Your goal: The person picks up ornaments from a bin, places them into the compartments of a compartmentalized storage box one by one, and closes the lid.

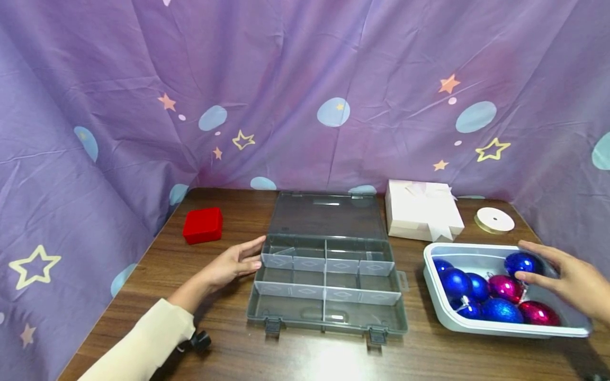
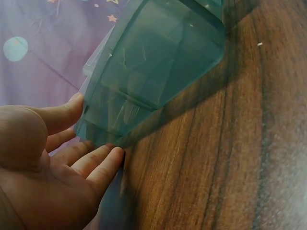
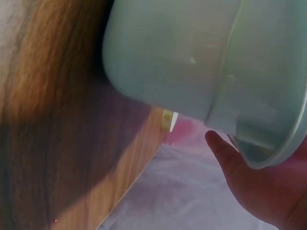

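Nearest us lay the cream sleeve [image 1: 138, 344] of the left arm, a small black piece [image 1: 202, 340] beside its cuff. Just beyond, on the wooden table [image 1: 229, 349], we had the grey case [image 1: 295, 307] in the middle, no ball in its compartments, and on our right the pale tub [image 1: 469, 259] of blue balls [image 1: 455, 282] and red balls [image 1: 505, 288]. We judged the step in hand to be taking one glittery blue ball [image 1: 523, 262] from toward the tub's far side; the next move, as we read it, called for a secure hold and a lift clear of the rim. The right hand [image 1: 564, 278] lay over the tub's right side, thumb on the near side of that ball and fingers on the far side; we could not tell whether they pressed on it, since the right wrist view showed mostly the tub's outer wall. The left hand [image 1: 233, 264] touched the case's left side, fingers extended, palm empty. Farther off, the case's dark lid [image 1: 329, 214] lay folded back, with a red box [image 1: 203, 225] to its left, and a white gift box [image 1: 419, 209] and a ribbon roll [image 1: 494, 219] to its right. A purple curtain [image 1: 286, 106] hung behind everything.
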### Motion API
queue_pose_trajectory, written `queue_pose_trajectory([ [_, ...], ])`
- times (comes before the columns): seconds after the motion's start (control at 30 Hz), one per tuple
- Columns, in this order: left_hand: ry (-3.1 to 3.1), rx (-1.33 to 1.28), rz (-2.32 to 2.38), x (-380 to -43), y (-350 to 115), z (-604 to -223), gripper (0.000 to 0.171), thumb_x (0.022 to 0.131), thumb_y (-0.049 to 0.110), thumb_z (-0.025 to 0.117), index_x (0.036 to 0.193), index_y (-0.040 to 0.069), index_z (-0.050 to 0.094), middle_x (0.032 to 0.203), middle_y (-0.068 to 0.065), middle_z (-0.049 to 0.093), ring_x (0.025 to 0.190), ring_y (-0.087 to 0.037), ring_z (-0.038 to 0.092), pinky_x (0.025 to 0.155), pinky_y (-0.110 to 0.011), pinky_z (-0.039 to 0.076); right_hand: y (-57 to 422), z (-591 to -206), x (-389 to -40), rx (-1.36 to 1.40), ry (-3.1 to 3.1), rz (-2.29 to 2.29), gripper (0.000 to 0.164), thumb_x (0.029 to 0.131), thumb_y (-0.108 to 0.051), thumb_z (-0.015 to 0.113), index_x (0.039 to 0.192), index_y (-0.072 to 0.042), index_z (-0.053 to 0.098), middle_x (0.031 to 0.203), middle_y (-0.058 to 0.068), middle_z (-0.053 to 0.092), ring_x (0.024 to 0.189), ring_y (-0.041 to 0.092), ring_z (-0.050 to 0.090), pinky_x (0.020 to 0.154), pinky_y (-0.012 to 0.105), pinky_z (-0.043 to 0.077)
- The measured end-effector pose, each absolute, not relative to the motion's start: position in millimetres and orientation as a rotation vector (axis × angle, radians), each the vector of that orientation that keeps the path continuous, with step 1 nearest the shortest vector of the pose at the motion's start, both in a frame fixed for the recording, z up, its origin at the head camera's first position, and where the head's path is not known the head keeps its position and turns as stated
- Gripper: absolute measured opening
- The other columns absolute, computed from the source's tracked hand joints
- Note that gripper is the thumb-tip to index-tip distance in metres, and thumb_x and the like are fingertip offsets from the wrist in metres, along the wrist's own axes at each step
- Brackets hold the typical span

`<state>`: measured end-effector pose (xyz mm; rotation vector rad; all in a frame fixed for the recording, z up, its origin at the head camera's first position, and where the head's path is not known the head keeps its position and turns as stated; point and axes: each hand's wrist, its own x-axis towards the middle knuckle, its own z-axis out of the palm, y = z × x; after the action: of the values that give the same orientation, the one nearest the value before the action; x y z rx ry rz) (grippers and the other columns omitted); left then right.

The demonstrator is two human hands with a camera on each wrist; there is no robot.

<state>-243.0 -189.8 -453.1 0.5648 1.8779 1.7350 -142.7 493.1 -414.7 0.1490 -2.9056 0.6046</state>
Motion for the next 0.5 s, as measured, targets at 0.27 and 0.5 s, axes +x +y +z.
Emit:
queue_pose_trajectory([
  [0.27, 1.900, 0.582, 1.728, -242, -190, -453, 0.072, 0.103, -0.008, 0.051, 0.162, -0.007, 0.011, 0.167, -0.030, 0.011, 0.150, -0.049, 0.024, 0.109, -0.025, 0.046, 500, -427, -137, 0.194, -2.833, 0.628, 0.084, 0.088, -0.024, 0.084, 0.158, -0.010, 0.041, 0.157, -0.038, 0.019, 0.154, 0.021, 0.013, 0.107, 0.080, 0.020],
  [0.5, 1.926, 0.571, 1.720, -241, -190, -452, 0.072, 0.103, -0.006, 0.053, 0.162, -0.007, 0.012, 0.167, -0.030, 0.013, 0.149, -0.049, 0.026, 0.109, -0.027, 0.046, 499, -431, -137, 0.189, -2.794, 0.623, 0.077, 0.090, -0.022, 0.082, 0.154, -0.001, 0.044, 0.166, 0.002, 0.034, 0.153, 0.005, 0.018, 0.127, 0.042, 0.025],
])
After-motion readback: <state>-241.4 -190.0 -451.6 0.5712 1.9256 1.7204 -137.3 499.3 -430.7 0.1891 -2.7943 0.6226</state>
